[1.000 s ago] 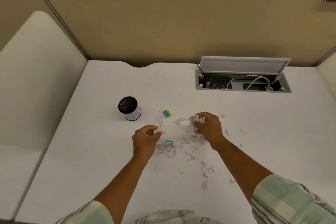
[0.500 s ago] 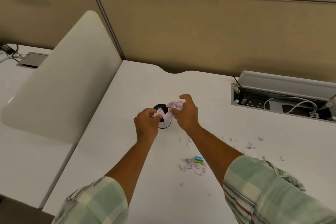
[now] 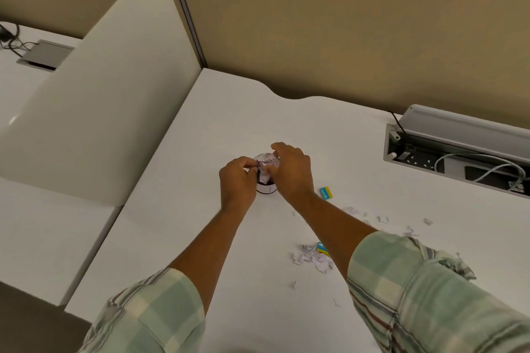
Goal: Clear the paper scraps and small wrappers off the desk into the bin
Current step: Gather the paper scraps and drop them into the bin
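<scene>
A small round bin, white outside and dark inside, stands on the white desk. My left hand and my right hand meet right over its mouth, both pinching a wad of pale paper scraps that sits in the opening. Most of the bin is hidden by the hands. A blue and yellow wrapper lies just right of the bin. A second wrapper lies nearer me beside a pile of scraps. Loose scraps are scattered to the right.
An open cable tray with sockets and a white cable is sunk into the desk at the right. A beige partition wall closes the back. A rounded white divider stands at the left, with a neighbouring desk beyond it.
Both hands carried the gathered scraps from the pile to the bin and now hold them down in its mouth. The view swung left and closer.
</scene>
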A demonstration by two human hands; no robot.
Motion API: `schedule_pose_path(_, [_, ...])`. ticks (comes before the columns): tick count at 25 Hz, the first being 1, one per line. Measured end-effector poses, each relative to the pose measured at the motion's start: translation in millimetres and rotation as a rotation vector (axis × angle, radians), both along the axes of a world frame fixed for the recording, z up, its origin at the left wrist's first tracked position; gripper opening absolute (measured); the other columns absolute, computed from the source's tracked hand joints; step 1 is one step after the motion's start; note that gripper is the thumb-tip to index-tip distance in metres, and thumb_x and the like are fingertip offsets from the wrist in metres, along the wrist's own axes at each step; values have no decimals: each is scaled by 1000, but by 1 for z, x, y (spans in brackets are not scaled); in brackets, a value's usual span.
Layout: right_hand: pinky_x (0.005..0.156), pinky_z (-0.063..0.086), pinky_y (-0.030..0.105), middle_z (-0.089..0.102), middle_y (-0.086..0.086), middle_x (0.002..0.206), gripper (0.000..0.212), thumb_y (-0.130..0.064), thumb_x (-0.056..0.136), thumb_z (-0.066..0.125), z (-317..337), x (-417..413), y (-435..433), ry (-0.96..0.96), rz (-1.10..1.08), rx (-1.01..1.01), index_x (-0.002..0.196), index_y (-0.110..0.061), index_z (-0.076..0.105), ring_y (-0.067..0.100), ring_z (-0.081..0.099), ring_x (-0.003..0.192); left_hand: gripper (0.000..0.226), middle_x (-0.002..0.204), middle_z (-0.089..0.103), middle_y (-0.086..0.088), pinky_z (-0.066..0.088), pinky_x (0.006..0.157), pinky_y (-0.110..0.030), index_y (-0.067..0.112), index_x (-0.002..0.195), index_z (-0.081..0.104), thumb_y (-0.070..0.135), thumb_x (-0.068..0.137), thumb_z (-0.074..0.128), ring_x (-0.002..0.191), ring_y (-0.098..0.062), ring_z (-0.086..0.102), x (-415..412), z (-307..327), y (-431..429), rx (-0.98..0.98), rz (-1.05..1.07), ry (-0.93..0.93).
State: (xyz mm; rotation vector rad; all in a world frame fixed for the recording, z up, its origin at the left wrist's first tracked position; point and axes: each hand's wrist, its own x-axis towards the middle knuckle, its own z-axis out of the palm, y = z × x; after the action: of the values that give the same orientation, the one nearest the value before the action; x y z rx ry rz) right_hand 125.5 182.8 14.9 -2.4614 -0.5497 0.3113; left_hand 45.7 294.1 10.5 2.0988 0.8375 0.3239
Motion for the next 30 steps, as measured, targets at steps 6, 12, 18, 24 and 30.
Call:
schedule_pose_path(6, [96, 36, 41, 55, 0, 139, 28, -35, 93, 63, -8, 2, -11, -67, 100, -201, 119, -26, 70, 24, 51, 124, 13, 94, 76, -3, 58, 79, -26, 8, 96, 77, 2, 88, 70, 84, -17, 70, -6, -4, 2, 9, 13, -38])
schedule_pose_path(12, [99, 38, 41, 48, 1, 147, 26, -35, 100, 58, -11, -4, -42, -60, 30, -83, 123, -28, 66, 24, 47, 130, 10, 93, 72, 0, 51, 73, -15, 12, 96, 75, 8, 88, 72, 78, -11, 65, -18, -6, -8, 31, 21, -83])
schedule_pose_path(18, [103, 43, 37, 55, 3, 137, 27, -27, 98, 64, -22, -22, -122, 11, -112, -6, 124, -20, 65, 24, 52, 125, 11, 89, 64, 7, 41, 63, -3, 19, 98, 73, 13, 90, 68, 72, 0, 60, -50, -15, -40, 52, -19, -61])
schedule_pose_path(24, [103, 45, 34, 53, 2, 136, 28, -21, 98, 63, -28, -47, -221, 94, -291, 8, 125, -19, 63, 23, 48, 129, 21, 108, 67, -2, 49, 81, -28, 17, 110, 69, 23, 90, 71, 95, -19, 65, -80, -37, -86, -112, -71, 198])
schedule_pose_path(30, [103, 50, 47, 44, 8, 146, 40, -31, 99, 61, -32, -66, -316, 165, -470, -187, 137, -19, 55, 31, 42, 137, 43, 125, 58, -7, 48, 88, -29, 19, 125, 61, 31, 86, 76, 114, -23, 60, -89, -50, -121, -91, -233, 393])
